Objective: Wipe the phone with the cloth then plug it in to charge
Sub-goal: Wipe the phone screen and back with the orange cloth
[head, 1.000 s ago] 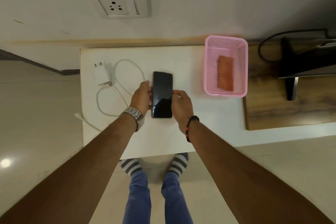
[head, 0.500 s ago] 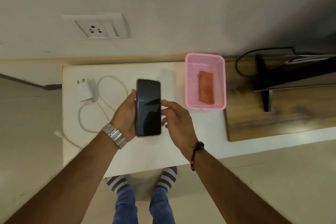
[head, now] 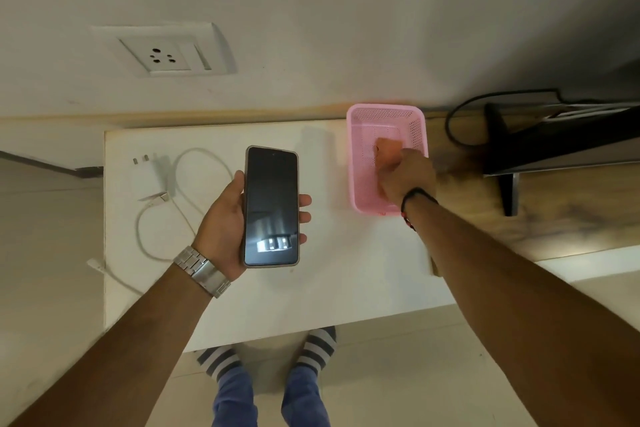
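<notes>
Orange cloth [head: 387, 153] under the right hand [head: 408, 177] now, down inside the pink basket [head: 358, 163]; right fingers hidden behind the knuckles, so cannot tell whether closed on the fabric yet or only touching it. Half a second back, hovering just right of the phone [head: 272, 206]; since then, gone off to the basket, well right of the phone. Left fingers [head: 304, 218] wrapped round the phone's right edge, thumb on the left edge, clamped firmly, screen up and dark, lifted off the white table [head: 346, 288] and held alone by the left hand [head: 221, 225]. A second ago, gripped from both sides and low on the table.

Meaning for the task: handover to one hand done, cloth fetch under way, wiping not yet started. Likely next: pinch and lift the cloth clear of the basket wall, bring it back across to the screen.

Left of the phone, white charger [head: 154, 166] and looped cable [head: 204, 163] lying untouched on the table; above and left of the phone, wall socket [head: 162, 55] empty. Charging step still entirely ahead.
</notes>
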Available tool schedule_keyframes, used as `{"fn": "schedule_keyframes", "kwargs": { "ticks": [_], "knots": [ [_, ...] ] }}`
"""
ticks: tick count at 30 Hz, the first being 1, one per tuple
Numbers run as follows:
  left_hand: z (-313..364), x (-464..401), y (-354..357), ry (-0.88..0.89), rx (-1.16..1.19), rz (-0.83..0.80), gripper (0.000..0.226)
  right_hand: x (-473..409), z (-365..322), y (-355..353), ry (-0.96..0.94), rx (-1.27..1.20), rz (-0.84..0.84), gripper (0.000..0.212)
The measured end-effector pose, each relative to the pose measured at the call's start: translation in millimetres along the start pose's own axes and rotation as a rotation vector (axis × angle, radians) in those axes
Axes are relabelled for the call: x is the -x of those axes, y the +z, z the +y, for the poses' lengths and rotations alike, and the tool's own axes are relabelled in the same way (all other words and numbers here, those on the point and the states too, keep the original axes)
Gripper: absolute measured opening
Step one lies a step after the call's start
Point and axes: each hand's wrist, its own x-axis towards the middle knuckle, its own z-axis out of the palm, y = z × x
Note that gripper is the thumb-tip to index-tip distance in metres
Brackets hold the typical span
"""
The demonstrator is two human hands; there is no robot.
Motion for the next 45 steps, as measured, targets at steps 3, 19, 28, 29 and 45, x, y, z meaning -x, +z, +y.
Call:
{"fn": "schedule_keyframes", "kwargs": {
  "ticks": [3,19,28,29,45],
  "knots": [
    [-1,0,1,0.02,-0.012,0.01,0.077,-8,-2,8,-0.01,0.037,-0.013,0.022],
    [4,6,13,0.033,0.043,-0.003,0.078,16,-14,-43,0.135,-0.472,-0.059,0.007],
    [38,66,93,0.061,0.052,0.065,0.078,146,-78,-194,0.087,-1.109,-0.522,0.022],
    [42,74,102,0.064,0.053,0.06,0.076,160,-88,-211,0.042,-1.146,-0.566,0.028],
    [79,158,171,0.109,0.052,0.072,0.054,265,-151,-265,-0.953,-0.157,0.106,0.022]
  ]
}}
